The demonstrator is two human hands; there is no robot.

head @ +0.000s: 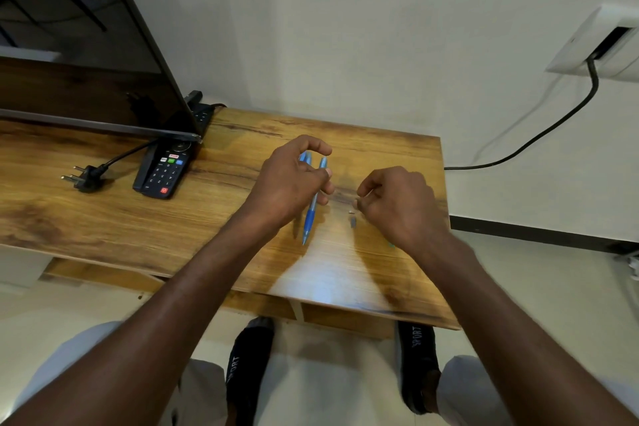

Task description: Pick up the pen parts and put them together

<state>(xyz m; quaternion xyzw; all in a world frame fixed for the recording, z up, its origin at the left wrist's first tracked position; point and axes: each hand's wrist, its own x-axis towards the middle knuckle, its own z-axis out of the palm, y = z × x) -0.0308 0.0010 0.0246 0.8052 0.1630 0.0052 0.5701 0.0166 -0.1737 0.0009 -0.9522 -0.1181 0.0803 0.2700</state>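
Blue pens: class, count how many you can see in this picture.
2, perhaps more. One full pen is gripped in the left hand, tip toward the table's near edge. A second blue top shows behind the fingers; the hand may hide others.

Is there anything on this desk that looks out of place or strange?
Yes. A power plug lies loose on the desk, connected to no socket, beside the remote control. Small loose parts lie on the wood between the left hand, which holds blue pens, and the right hand.
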